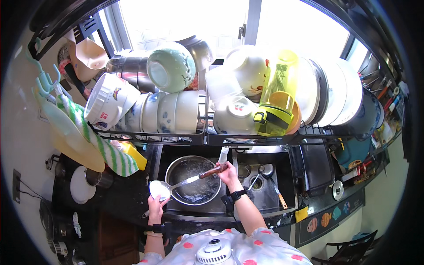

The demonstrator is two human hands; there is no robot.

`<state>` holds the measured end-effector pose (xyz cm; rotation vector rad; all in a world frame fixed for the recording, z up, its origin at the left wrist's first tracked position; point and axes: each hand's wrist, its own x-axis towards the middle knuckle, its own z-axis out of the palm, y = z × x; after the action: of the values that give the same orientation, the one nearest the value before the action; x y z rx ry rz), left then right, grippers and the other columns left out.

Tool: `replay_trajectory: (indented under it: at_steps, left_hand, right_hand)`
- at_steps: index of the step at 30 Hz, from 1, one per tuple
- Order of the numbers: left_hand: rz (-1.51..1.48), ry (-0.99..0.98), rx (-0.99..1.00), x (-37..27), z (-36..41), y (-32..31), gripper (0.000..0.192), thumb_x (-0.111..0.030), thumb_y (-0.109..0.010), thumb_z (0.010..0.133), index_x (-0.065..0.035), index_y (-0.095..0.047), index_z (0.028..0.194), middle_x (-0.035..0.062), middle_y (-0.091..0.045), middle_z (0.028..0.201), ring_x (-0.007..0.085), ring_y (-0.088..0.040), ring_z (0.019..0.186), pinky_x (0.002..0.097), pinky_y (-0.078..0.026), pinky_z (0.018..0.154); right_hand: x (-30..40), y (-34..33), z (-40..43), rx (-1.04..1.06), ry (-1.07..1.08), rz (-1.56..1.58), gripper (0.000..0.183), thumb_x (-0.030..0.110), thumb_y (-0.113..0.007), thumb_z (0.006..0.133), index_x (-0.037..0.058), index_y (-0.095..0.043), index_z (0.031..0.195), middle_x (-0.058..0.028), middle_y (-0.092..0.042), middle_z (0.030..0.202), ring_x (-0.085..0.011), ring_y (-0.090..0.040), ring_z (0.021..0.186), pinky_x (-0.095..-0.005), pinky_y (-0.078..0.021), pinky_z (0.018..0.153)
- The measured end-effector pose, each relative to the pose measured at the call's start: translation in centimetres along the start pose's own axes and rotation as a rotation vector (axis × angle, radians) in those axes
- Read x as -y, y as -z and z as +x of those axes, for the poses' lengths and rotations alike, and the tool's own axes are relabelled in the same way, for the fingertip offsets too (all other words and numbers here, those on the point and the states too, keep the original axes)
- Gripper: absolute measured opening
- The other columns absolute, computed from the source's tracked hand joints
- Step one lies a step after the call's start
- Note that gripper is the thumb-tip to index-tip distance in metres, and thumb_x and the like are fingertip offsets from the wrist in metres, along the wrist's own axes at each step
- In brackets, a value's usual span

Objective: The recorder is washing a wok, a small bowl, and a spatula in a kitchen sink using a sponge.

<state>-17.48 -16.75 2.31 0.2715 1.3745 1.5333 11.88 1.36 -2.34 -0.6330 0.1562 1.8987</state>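
My right hand [227,173] grips the brown wooden handle of a metal ladle [185,182]. The ladle slants down to the left across a round metal pan [217,192] that stands in the left sink basin with water in it. My left hand [155,206] holds the ladle's bright, rounded head [160,190] at the pan's left rim. Glare whitens that head, so its surface detail is lost. Just above my right hand hangs the white spout of the faucet [224,154].
The right basin [290,179] holds a metal ladle [266,170] and a wooden-handled utensil [281,198]. Overhead, a black dish rack [185,138] carries bowls, plates and a yellow-green bottle [280,96]. A striped towel [114,155] hangs left. A yellow sponge [301,214] lies by the front edge.
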Motion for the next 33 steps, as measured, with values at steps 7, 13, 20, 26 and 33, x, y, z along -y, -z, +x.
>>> replay_trajectory:
  at_steps: [7,13,20,26,33]
  left_hand:
    - [-0.001,0.018,0.009,0.0,-0.1,-0.6,0.035,0.001,-0.04,0.085,0.003,-0.039,0.12,0.0192,-0.051,0.113,0.0338,-0.056,0.096,0.0439,-0.055,0.071]
    - [-0.033,-0.004,-0.006,0.0,-0.4,1.0,0.033,-0.001,-0.042,0.087,0.0024,-0.04,0.12,0.018,-0.051,0.112,0.0329,-0.056,0.097,0.0457,-0.055,0.071]
    - [-0.055,-0.038,-0.045,0.0,-0.9,2.9,0.034,0.0,-0.042,0.086,0.0008,-0.039,0.12,0.0171,-0.049,0.114,0.0334,-0.053,0.101,0.0491,-0.053,0.075]
    - [-0.07,-0.066,0.049,0.1,-1.3,1.9,0.037,0.0,-0.041,0.087,-0.0015,-0.036,0.123,0.0157,-0.047,0.117,0.0314,-0.052,0.102,0.0472,-0.053,0.076]
    - [-0.042,-0.057,0.117,0.2,-1.2,0.1,0.038,0.001,-0.041,0.086,-0.0014,-0.035,0.123,0.0153,-0.047,0.117,0.0311,-0.052,0.102,0.0468,-0.052,0.078]
  right_hand:
    - [0.9,0.0,-0.7,0.046,0.042,0.029,0.026,0.025,-0.039,0.091,0.0032,-0.045,0.103,-0.0182,-0.05,0.102,-0.0295,-0.049,0.096,-0.0443,-0.0352,0.093]
    - [-0.2,-1.5,-1.6,-0.016,-0.012,0.03,0.029,0.023,-0.039,0.09,-0.0019,-0.043,0.105,-0.0161,-0.051,0.101,-0.0276,-0.05,0.092,-0.0408,-0.0373,0.092]
    - [-1.7,-2.3,-2.1,0.062,-0.037,-0.002,0.022,0.018,-0.039,0.088,-0.0007,-0.048,0.094,-0.0145,-0.054,0.093,-0.0263,-0.051,0.092,-0.0398,-0.0386,0.091]
    - [-1.1,-2.2,-2.1,0.034,-0.016,0.005,0.026,0.02,-0.038,0.088,-0.0018,-0.047,0.099,-0.0152,-0.055,0.098,-0.0264,-0.051,0.094,-0.0404,-0.0367,0.093]
    - [0.6,-2.0,-3.5,-0.004,-0.058,0.009,0.032,0.034,-0.036,0.091,0.0066,-0.048,0.102,-0.0147,-0.052,0.109,-0.0278,-0.047,0.108,-0.0531,-0.0272,0.095]
